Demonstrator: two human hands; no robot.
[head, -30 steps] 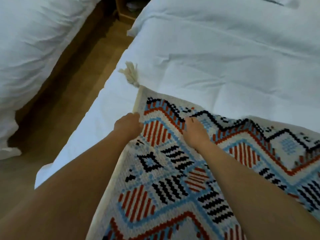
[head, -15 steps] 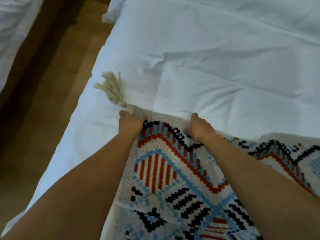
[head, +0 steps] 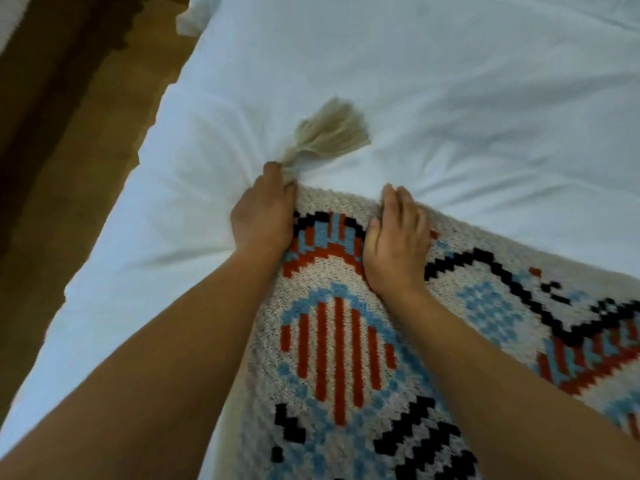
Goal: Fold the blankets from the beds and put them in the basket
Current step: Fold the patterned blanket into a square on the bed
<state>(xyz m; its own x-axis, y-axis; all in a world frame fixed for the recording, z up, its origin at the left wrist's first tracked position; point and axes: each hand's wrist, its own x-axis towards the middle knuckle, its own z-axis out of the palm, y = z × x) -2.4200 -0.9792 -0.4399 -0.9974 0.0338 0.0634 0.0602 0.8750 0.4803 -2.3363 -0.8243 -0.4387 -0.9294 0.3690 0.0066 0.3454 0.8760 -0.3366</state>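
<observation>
A knitted blanket [head: 346,358] with red, blue and black patterns on cream lies on the white duvet of the bed [head: 415,98]. A beige tassel [head: 329,135] fans out from its far left corner. My left hand [head: 263,216] grips that corner at the base of the tassel. My right hand [head: 398,237] grips the blanket's far edge a short way to the right, fingers curled over the edge. Both forearms stretch out over the blanket. No basket is in view.
A wooden floor [head: 86,168] runs along the left side of the bed. A sliver of a second white bed [head: 10,15] shows at the top left corner. The duvet's edge drops off at the left.
Both hands have moved up to the blanket's far edge and taken hold of it, pushing the corner farther up and across the bed. The tassel now lies spread to the right.
</observation>
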